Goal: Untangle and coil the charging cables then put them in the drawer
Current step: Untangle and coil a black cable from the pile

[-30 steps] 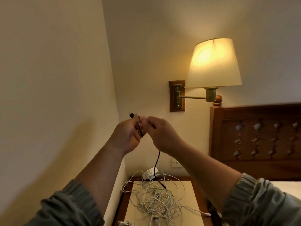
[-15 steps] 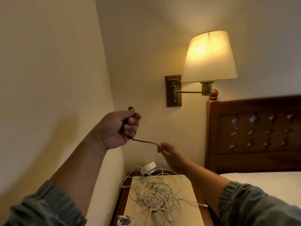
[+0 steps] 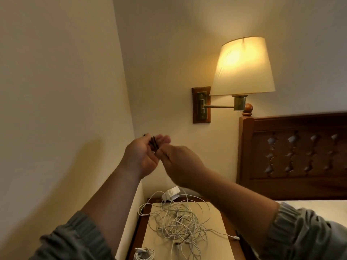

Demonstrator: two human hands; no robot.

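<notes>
Room and surface, noted from left to right. A plain cream wall (image 3: 56,91) is seen on the left, and it is met by a second wall at a corner. Below the corner a wooden nightstand (image 3: 145,218) is placed, and its top is covered by a cream panel (image 3: 217,231). A small coiled white cable (image 3: 144,255) is cut off by the lower edge of the view at the panel's near left. A loose tangle of white cables (image 3: 176,220) is spread over the middle of the panel. A white charger block (image 3: 171,194) is set at the back edge, touching the tangle. One white lead is trailed off to the right and ended in a connector (image 3: 237,238) near the panel's right edge. On the far wall a lit wall lamp (image 3: 243,66) is carried on a brass arm from a wooden mounting plate (image 3: 201,105). To the right a carved wooden headboard (image 3: 293,156) is seen, with a white bed sheet (image 3: 309,205) below it.

Hands are held up in front of the corner, well above the nightstand. The left hand (image 3: 140,156) is turned palm inward with its fingers (image 3: 163,138) relaxed and nearly straight, not clenched. The black cable (image 3: 153,144) is folded into several short strands and laid across this palm and the finger bases. One dark end is seen past the hand's upper edge. The right hand (image 3: 180,162) is seen from the back. Its fingers are curled, and their tips (image 3: 160,151) are closed on the lower end of the strands.
</notes>
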